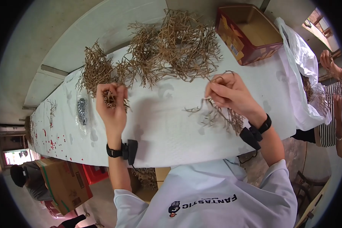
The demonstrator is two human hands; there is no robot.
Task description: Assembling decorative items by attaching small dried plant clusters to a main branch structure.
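Observation:
My left hand [112, 104] is closed around a bunch of dry brown twigs [109, 99], their stem ends showing between the fingers. To its right, above the white table, my right hand [231, 93] pinches a thin branched dry twig [228, 117] whose fine branches hang below the fingers. Beyond both hands lies a large tangled heap of dry twigs [174, 47]. A denser bunch of twigs [96, 70] sits at its left end, just past my left hand, which partly hides it.
A dark red open box [250, 53] stands at the far right beside a white sack [302, 68] holding twigs. Left on the white table [171, 133] are a clear packet of dark pieces [82, 111] and scattered red bits [52, 143]. Co-workers' hands [326, 62] and a cardboard box [66, 186] are nearby.

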